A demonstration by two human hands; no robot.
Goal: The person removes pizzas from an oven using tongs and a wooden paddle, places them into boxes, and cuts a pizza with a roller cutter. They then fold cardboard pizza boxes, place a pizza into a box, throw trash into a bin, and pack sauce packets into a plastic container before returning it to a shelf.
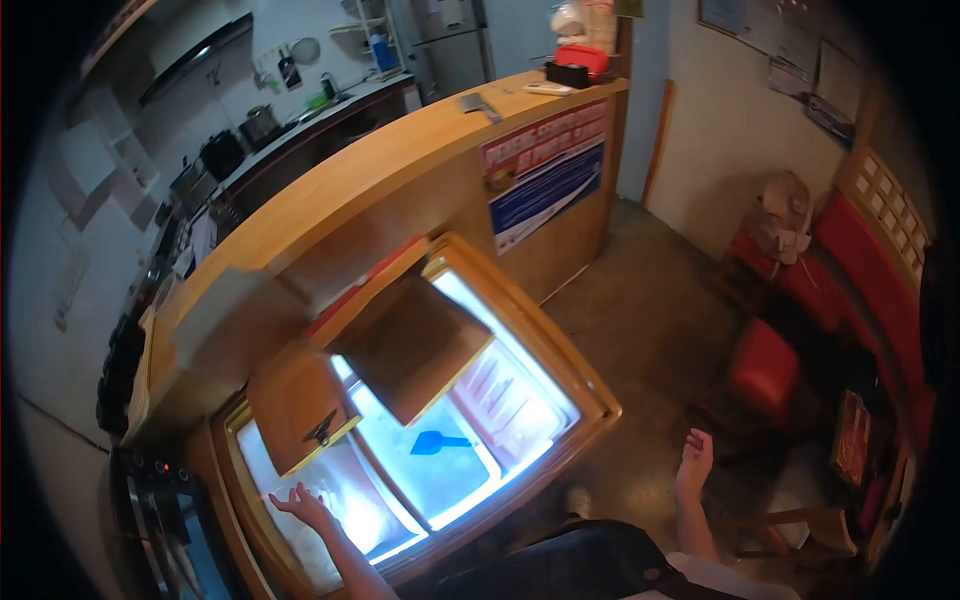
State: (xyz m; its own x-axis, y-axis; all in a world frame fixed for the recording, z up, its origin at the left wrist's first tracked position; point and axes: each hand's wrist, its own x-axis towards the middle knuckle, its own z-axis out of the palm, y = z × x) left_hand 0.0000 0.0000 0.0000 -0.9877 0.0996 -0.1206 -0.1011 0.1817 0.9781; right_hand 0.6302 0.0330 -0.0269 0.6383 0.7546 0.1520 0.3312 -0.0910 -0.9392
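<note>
Over the left part of a lit, wood-framed case (600,408), my left hand (303,503) has its fingers spread and holds nothing. My right hand (697,462) is raised to the right of the case, its fingers partly curled and apart, with nothing visible in it. A blue scoop (440,442) lies inside the case's middle section. Two brown panels rest over the back of the case: a large one (410,345) and a smaller one (295,405) with a dark object (321,428) on it.
A wooden counter (400,150) runs behind the case, with a poster (545,170) on its front. Pots (222,153) stand in the kitchen beyond. A red seat (765,370) and a wooden chair (790,530) are at the right. A black oven (165,510) stands at lower left.
</note>
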